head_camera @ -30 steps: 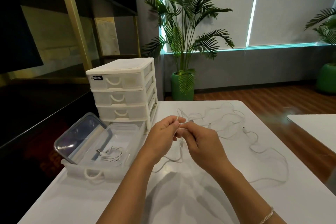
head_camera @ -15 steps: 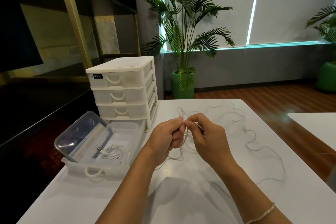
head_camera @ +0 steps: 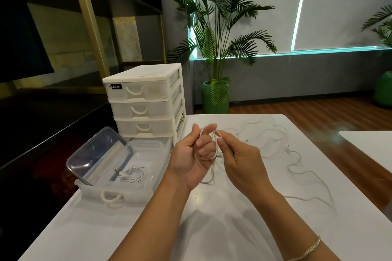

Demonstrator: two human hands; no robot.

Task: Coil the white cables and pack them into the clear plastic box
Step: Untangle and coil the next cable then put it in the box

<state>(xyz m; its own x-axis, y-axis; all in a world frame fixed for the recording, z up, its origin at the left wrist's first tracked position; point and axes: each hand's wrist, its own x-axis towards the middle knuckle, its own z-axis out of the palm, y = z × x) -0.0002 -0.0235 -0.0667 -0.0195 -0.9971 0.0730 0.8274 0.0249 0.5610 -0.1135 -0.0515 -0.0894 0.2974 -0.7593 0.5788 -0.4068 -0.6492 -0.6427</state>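
The white cable [head_camera: 215,144] is thin and pale, almost lost against the white desk [head_camera: 212,229]. A loop of it runs around the curled fingers [head_camera: 204,146] of the left hand [head_camera: 191,159], which holds it raised above the desk. The right hand [head_camera: 239,161] pinches the same cable just beside that loop, fingers closed on the strand. The rest of the cable trails off to the right in loose, wavy tangles across the desk, reaching toward its far edge.

To the left sits the clear plastic box [head_camera: 135,150], open, its clear lid [head_camera: 95,150] leaning tilted against its left side. Inside lies one coiled white cable [head_camera: 132,175] with a small dark plug at one end. The box rests in a pulled-out white drawer [head_camera: 110,195]. Behind it stands a white drawer unit [head_camera: 144,99], its three drawers closed. A bracelet [head_camera: 307,250] circles the right wrist.
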